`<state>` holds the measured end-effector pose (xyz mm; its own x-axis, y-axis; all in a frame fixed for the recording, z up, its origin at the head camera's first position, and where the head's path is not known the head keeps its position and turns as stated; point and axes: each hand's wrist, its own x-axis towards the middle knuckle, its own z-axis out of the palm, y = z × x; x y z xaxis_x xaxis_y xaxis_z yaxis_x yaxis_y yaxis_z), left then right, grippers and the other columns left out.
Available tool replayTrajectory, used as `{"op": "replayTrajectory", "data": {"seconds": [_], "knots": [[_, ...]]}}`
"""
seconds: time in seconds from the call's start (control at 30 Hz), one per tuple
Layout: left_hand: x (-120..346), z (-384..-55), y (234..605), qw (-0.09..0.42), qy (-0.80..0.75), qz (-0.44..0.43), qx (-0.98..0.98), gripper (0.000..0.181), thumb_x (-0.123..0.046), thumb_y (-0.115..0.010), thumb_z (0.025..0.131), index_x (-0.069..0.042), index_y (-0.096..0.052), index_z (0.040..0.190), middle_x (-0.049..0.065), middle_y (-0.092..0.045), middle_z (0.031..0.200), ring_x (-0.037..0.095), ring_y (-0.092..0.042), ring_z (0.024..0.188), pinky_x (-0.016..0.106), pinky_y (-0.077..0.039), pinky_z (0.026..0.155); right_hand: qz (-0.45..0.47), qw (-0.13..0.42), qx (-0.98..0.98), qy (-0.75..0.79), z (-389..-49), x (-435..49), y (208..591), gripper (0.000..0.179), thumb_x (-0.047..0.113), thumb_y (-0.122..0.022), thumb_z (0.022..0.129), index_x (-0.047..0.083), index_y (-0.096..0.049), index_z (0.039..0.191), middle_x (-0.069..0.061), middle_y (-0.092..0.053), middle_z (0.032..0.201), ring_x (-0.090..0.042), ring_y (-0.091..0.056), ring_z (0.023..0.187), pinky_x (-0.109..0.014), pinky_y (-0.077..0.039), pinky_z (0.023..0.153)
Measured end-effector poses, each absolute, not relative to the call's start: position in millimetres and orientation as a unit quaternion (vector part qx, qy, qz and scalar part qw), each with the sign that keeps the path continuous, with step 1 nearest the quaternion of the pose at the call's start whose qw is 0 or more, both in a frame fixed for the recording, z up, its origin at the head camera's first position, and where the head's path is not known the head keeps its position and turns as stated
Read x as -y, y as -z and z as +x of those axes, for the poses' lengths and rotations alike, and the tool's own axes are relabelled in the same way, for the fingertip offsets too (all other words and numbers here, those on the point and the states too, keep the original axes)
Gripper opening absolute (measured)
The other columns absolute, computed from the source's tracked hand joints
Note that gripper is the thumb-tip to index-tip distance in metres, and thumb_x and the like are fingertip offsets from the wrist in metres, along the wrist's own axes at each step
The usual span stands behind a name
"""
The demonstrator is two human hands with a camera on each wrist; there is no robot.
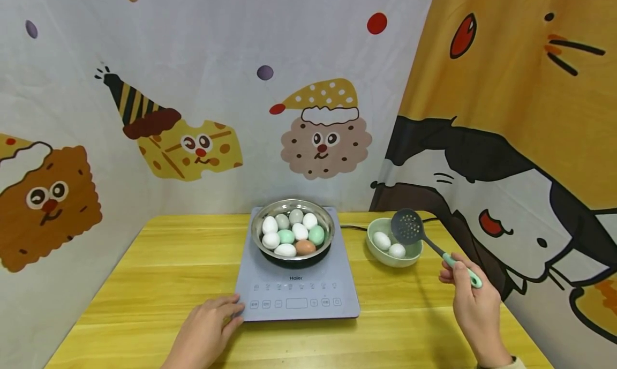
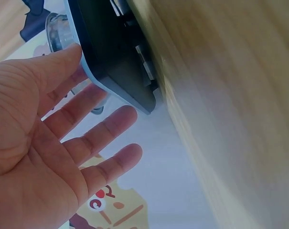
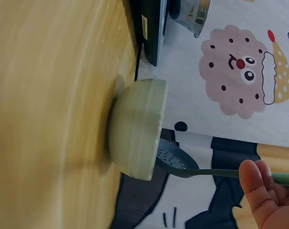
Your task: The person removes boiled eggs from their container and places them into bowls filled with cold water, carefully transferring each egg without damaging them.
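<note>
My right hand [image 1: 477,299] grips the mint-green handle of a slotted skimmer [image 1: 407,227]. The skimmer's dark perforated head overlaps the right side of a pale green bowl [image 1: 388,258], and in the right wrist view it dips partly behind the rim. Two white eggs [image 1: 382,241] lie in that bowl. At the near left corner of a grey Haier induction cooker [image 1: 313,283], the fingers of my left hand [image 1: 204,323] are extended and touch its edge. On the cooker stands a steel pan [image 1: 330,227] with several white, green and grey eggs and one brown egg [image 1: 305,247].
A wooden table [image 1: 178,267] carries the cooker and bowl. Behind the cooker, a black cord [image 1: 354,227] runs right toward the bowl. A cloth backdrop [image 1: 207,47] with cartoon figures hangs along the back and sides.
</note>
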<state>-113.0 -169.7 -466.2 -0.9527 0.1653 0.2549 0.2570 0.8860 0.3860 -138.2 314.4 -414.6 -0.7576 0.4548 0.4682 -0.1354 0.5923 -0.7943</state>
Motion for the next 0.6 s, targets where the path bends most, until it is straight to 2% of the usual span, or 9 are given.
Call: {"op": "replayTrajectory", "data": {"seconds": [0.1, 0.2, 0.33, 0.5, 0.6], "knots": [[170.0, -112.0, 466.5, 0.103, 0.213, -0.106, 0.966, 0.021, -0.021, -0.088, 0.089, -0.016, -0.084, 0.109, 0.005, -0.079, 0.127, 0.031, -0.076, 0.118, 0.056, -0.061, 0.102, -0.074, 0.367, 0.836, -0.402, -135.4, -312.3, 411.8, 0.032, 0.021, -0.055, 0.113, 0.006, -0.071, 0.136, 0.033, -0.068, 0.099, 0.018, -0.066, 0.079, 0.003, -0.05, 0.077], [170.8, -112.0, 466.5, 0.11, 0.212, -0.111, 0.965, 0.021, -0.021, -0.088, 0.089, -0.015, -0.084, 0.109, 0.005, -0.08, 0.126, 0.031, -0.076, 0.116, 0.055, -0.061, 0.101, -0.008, 0.409, 0.836, -0.365, -131.5, -304.4, 404.8, 0.03, 0.01, -0.059, 0.109, 0.004, -0.072, 0.136, 0.036, -0.064, 0.102, 0.024, -0.063, 0.085, 0.005, -0.046, 0.082], [171.5, -113.4, 465.2, 0.122, 0.21, -0.118, 0.963, 0.02, -0.02, -0.089, 0.088, -0.014, -0.085, 0.108, 0.005, -0.08, 0.124, 0.03, -0.077, 0.114, 0.052, -0.063, 0.099, 0.116, 0.429, 0.81, -0.382, -129.6, -276.4, 389.1, 0.032, -0.004, -0.059, 0.104, -0.002, -0.071, 0.134, 0.027, -0.07, 0.106, 0.018, -0.068, 0.091, 0.001, -0.051, 0.088], [171.5, -113.5, 464.1, 0.119, 0.209, -0.115, 0.964, 0.02, -0.02, -0.089, 0.088, -0.015, -0.085, 0.108, 0.004, -0.08, 0.124, 0.03, -0.077, 0.114, 0.051, -0.063, 0.098, 0.269, 0.373, 0.765, -0.45, -140.8, -227.0, 378.1, 0.037, -0.018, -0.053, 0.1, -0.008, -0.069, 0.132, 0.003, -0.079, 0.104, -0.003, -0.074, 0.091, -0.01, -0.059, 0.088], [169.2, -112.8, 464.0, 0.114, 0.207, -0.112, 0.965, 0.02, -0.021, -0.088, 0.089, -0.017, -0.085, 0.108, 0.003, -0.08, 0.125, 0.029, -0.077, 0.115, 0.052, -0.063, 0.1, 0.316, 0.321, 0.769, -0.454, -149.5, -201.9, 378.4, 0.038, -0.018, -0.055, 0.099, -0.006, -0.069, 0.131, -0.005, -0.08, 0.1, -0.01, -0.076, 0.089, -0.014, -0.062, 0.083]]}}
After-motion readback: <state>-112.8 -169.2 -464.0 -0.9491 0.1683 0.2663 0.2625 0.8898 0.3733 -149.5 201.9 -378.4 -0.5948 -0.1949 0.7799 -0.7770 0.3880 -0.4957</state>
